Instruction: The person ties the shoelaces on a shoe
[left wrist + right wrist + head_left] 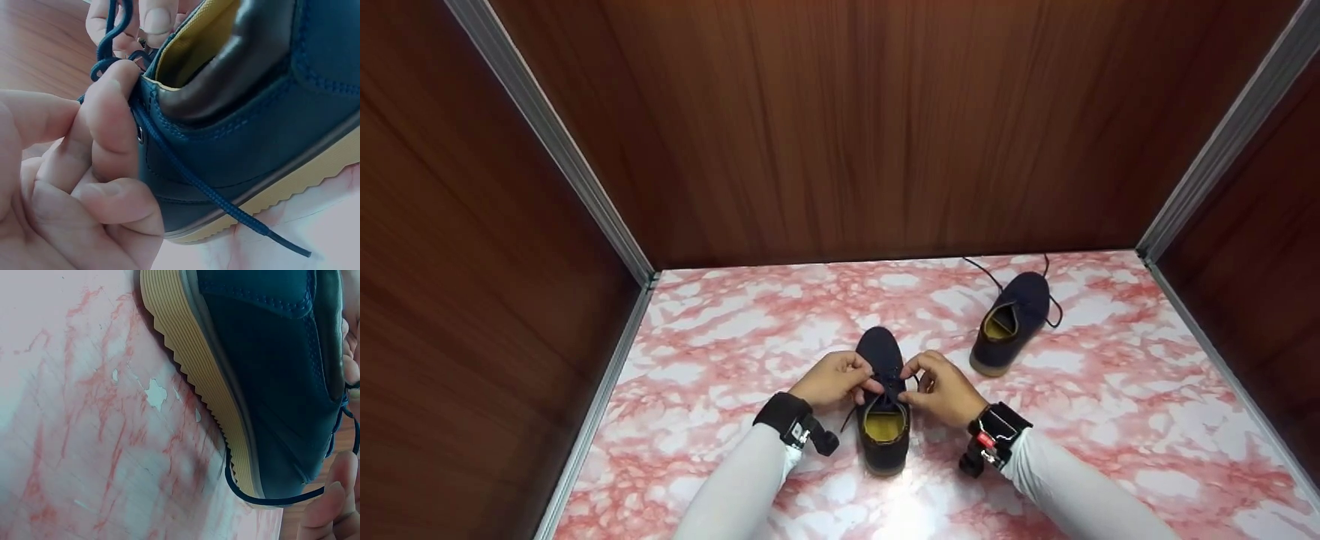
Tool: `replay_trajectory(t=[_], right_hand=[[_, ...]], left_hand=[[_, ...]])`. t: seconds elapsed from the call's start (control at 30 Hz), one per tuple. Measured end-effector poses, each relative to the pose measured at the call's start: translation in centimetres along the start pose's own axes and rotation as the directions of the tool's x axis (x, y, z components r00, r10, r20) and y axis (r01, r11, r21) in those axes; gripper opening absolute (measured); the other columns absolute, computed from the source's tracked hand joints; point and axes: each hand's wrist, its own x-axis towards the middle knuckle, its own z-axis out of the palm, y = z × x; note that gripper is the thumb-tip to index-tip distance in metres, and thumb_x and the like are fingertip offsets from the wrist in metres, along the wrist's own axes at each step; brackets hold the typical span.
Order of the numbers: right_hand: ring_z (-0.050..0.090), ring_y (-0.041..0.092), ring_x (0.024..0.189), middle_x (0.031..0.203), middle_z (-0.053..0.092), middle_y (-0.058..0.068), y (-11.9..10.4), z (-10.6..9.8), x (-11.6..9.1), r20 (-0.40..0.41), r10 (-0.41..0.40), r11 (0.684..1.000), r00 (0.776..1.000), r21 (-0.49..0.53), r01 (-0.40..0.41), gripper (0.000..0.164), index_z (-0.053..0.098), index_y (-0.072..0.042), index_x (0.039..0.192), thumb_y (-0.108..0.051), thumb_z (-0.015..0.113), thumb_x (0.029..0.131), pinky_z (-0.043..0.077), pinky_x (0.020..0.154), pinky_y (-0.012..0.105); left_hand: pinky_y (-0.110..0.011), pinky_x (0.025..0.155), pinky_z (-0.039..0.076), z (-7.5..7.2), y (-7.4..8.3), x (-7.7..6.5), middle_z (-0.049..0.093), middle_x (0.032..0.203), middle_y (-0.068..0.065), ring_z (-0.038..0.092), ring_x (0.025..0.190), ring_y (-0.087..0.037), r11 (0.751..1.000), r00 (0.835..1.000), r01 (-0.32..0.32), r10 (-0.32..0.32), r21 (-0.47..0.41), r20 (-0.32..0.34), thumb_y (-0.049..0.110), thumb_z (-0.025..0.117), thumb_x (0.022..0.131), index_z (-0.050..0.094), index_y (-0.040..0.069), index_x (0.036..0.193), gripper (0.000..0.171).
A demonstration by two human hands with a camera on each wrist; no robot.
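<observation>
A dark navy shoe (879,346) with a yellow lining stands on the floor between the two hands, toe pointing away. At its lacing, my left hand (836,377) pinches part of the blue shoelace (194,179), whose loose end trails down the shoe's side in the left wrist view. My right hand (945,390) is on the opposite side of the lacing. Its thumb and finger pinch a stretch of lace (275,500) that hangs past the pale ridged sole (194,371). Fingers partly hide the knot area.
A second navy shoe (1027,296), with loose laces spread around it, stands farther back on the right. Brown wood-look panels (840,135) with grey metal edging (592,187) enclose the red-and-white marbled surface (720,330).
</observation>
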Motion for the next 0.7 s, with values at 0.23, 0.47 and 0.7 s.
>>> replay_trajectory(t=[0.23, 0.47, 0.7], right_hand=[[0.059, 0.013, 0.075, 0.105, 0.064, 0.012, -0.14, 0.03, -0.36, 0.030, -0.066, 0.997, 0.997, 0.036, 0.065, 0.033, 0.067, -0.010, 0.106, -0.011, 0.089, 0.082, 0.049, 0.067, 0.018], [0.055, 0.007, 0.072, 0.102, 0.064, 0.015, -0.56, 0.09, -0.52, 0.073, -0.155, 0.985, 0.985, 0.086, 0.148, 0.027, 0.072, -0.013, 0.108, -0.014, 0.087, 0.085, 0.047, 0.064, 0.017], [0.055, 0.018, 0.075, 0.094, 0.063, 0.010, -0.69, 0.14, -0.35, 0.077, -0.175, 0.980, 0.981, 0.112, 0.166, 0.012, 0.078, -0.011, 0.097, -0.004, 0.080, 0.088, 0.046, 0.067, 0.017]], left_hand=[[-0.020, 0.052, 0.040, 0.02, -0.06, -0.12, 0.080, 0.102, -0.018, 0.062, 0.057, -0.006, 0.998, 0.999, 0.041, -0.041, -0.052, 0.007, 0.014, 0.053, 0.108, 0.060, 0.008, 0.098, 0.014], [-0.020, 0.051, 0.038, -0.10, -0.11, -0.22, 0.080, 0.105, -0.019, 0.062, 0.058, -0.005, 0.998, 0.999, 0.044, -0.044, -0.035, 0.007, 0.016, 0.054, 0.108, 0.061, 0.005, 0.101, 0.015], [-0.022, 0.055, 0.040, -0.12, 0.10, -0.34, 0.080, 0.106, -0.020, 0.063, 0.059, -0.006, 0.998, 0.999, 0.042, -0.042, -0.039, 0.016, 0.017, 0.053, 0.108, 0.060, 0.005, 0.102, 0.015]])
